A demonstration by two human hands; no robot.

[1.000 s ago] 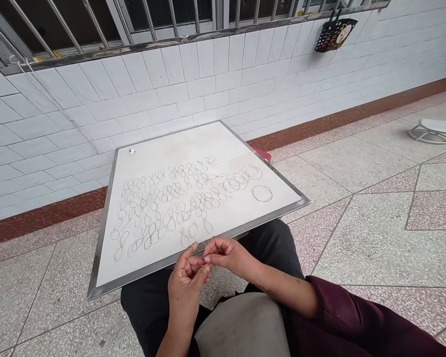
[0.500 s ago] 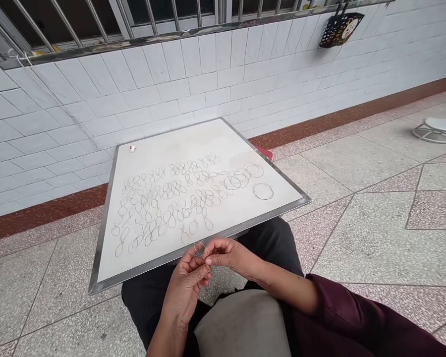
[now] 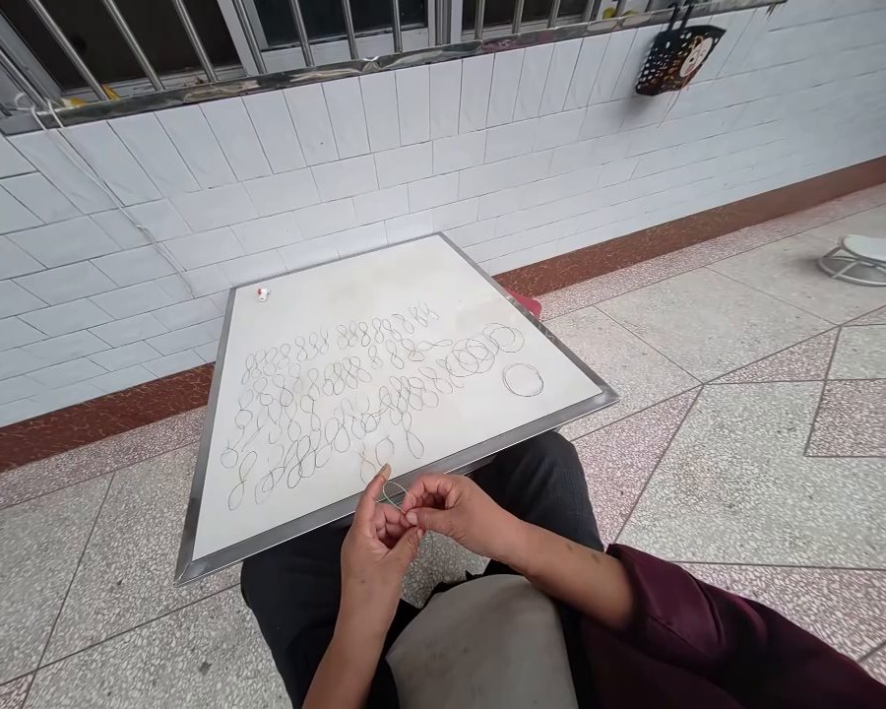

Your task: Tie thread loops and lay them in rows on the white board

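Note:
A thin wire loop (image 3: 394, 489) stands up between my hands, just past the near edge of the white board (image 3: 479, 276). My right hand (image 3: 454, 512) pinches it between thumb and fingertips. Thumb and fingers of my left hand (image 3: 380, 542) meet at the same spot on the wire, while its index finger points up along the loop. Part of the wire below is hidden by the fingers. Rows of thin wire figure-eights (image 3: 340, 376) lie on the board, some overlapping. Round wire rings (image 3: 523, 380) lie toward its right side.
A small white and red object (image 3: 264, 294) sits at the board's far left corner. Behind stands a white tiled wall (image 3: 384, 167) with a barred window above. A dark basket (image 3: 677, 61) hangs at upper right. A round stool (image 3: 867, 258) stands on the floor at right.
My left index finger has straightened upward, away from the wire. The left hand has turned slightly; the right hand stays nearly in place, and the loop is still between them.

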